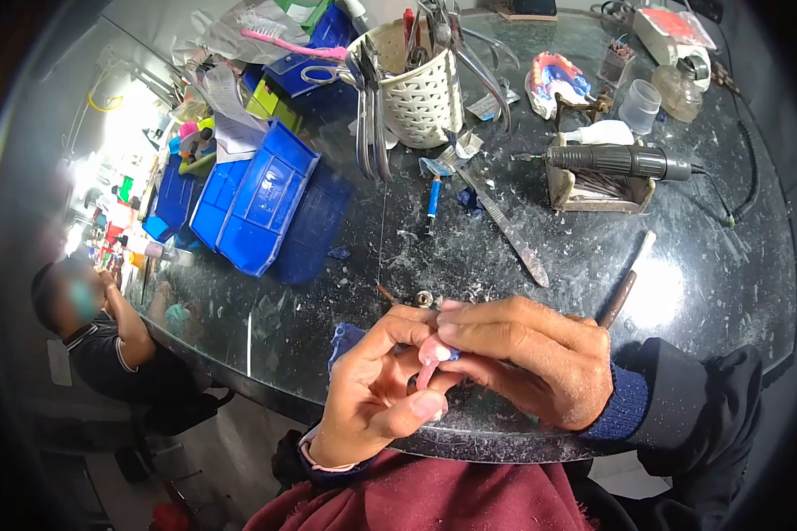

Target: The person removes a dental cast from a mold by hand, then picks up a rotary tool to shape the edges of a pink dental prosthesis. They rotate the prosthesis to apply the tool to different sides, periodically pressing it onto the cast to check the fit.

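Note:
Near the front edge of the dark table, my left hand (376,380) has its thumb and fingers closed round a small pink dental piece (427,358). White and blue parts show on the piece. My right hand (531,354) comes in from the right, its fingertips pressed on the upper side of the same piece. Both hands touch around it, and the fingers partly cover it. White dust lies on the right hand. Just beyond the fingers is a small round metal part (424,299) on the table.
A metal spatula (509,232) and a blue-handled tool (434,196) lie ahead. A white basket (421,102) holds pliers. Blue bins (257,199) stand left. A handpiece (620,162) rests on a holder, right. A brown-handled tool (618,296) lies right. Another person (102,327) sits far left.

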The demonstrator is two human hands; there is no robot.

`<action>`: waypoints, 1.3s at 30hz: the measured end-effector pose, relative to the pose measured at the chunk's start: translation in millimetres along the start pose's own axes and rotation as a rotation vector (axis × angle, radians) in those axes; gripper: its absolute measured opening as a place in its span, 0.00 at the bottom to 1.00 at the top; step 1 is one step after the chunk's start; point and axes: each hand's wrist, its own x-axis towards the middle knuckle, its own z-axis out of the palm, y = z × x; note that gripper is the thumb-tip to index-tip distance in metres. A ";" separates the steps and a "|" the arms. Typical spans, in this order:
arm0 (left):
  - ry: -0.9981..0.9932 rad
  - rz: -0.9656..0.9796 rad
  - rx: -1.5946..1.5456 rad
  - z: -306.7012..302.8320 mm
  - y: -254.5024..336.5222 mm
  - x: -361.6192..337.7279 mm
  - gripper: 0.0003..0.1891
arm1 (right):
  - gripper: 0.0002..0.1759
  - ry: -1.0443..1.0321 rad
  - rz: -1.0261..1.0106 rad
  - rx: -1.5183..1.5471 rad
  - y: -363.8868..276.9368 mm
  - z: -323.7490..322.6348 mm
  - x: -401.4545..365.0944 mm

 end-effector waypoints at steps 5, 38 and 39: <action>-0.043 -0.005 -0.089 -1.4 -1.1 0.7 0.20 | 0.15 0.012 0.001 -0.106 -2.4 1.7 -4.6; 0.010 0.045 -0.014 -0.1 -2.1 0.5 0.19 | 0.14 0.101 -0.047 -0.111 -0.6 4.6 -0.3; 0.012 0.046 -0.005 0.0 -2.4 0.5 0.19 | 0.14 0.100 -0.036 -0.095 -0.7 4.4 -0.4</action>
